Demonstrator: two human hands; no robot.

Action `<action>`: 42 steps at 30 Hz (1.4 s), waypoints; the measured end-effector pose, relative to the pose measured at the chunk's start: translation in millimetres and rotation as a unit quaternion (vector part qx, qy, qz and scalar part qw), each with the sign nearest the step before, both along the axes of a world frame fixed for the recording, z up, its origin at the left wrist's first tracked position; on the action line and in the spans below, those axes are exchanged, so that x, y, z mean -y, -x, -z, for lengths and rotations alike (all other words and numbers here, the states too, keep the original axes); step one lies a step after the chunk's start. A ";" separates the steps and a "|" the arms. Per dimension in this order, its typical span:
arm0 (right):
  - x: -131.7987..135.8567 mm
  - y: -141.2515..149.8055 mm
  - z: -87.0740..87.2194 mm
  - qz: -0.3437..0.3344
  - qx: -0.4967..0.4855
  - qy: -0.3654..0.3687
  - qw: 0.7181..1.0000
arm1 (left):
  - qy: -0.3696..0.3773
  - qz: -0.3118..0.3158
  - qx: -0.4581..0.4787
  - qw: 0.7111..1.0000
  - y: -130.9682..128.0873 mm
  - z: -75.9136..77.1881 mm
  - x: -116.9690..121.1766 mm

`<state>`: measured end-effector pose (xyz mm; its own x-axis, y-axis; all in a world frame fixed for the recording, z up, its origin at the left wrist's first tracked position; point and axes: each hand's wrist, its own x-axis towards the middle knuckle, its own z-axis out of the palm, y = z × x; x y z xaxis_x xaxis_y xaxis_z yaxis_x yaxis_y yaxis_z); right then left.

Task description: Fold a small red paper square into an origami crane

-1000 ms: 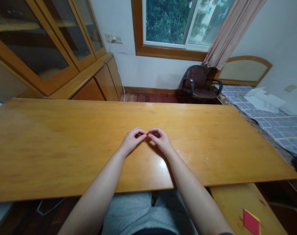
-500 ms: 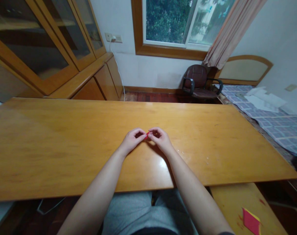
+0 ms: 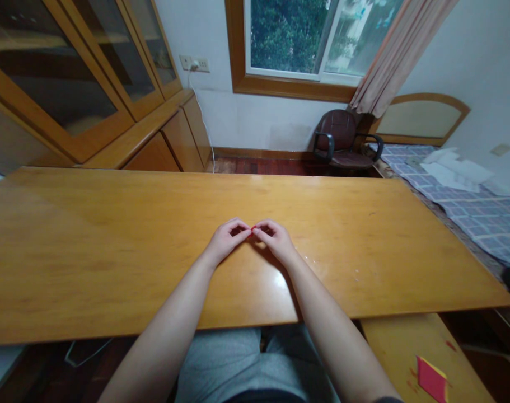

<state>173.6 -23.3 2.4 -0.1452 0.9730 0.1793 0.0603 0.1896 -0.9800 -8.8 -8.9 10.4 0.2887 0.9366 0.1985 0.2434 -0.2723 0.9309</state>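
A small red piece [image 3: 252,231], possibly folded paper, is pinched between the fingertips of both hands just over the wooden table [image 3: 124,240]. My left hand [image 3: 228,237] is closed on its left side, thumb against the fingers. From the right, my right hand [image 3: 276,238] pinches the same piece, its fingertips almost meeting those of the left. Most of the red piece is covered by the fingers, so its shape cannot be made out.
On a lower wooden surface [image 3: 397,341] at the bottom right lie red and yellow sheets [image 3: 431,380]. Tiny pale bits dot the table right of my hands. Beyond stand a cabinet [image 3: 149,148], an armchair [image 3: 337,134] and a bed [image 3: 468,207].
My right fingertips have shifted slightly left, closer to the left ones, and less of the red piece shows. Both arms stay in place.
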 end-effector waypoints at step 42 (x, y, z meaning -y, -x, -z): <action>2.5 -4.2 -4.5 0.031 0.085 -0.109 0.990 | 0.080 -0.043 0.086 0.992 -2.3 -3.5 2.8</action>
<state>177.8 -25.8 6.9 -0.1328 0.9216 0.3647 0.2394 0.3869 -0.8905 -6.5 -11.7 13.9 0.1822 0.9796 0.0843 0.0933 -0.1025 0.9903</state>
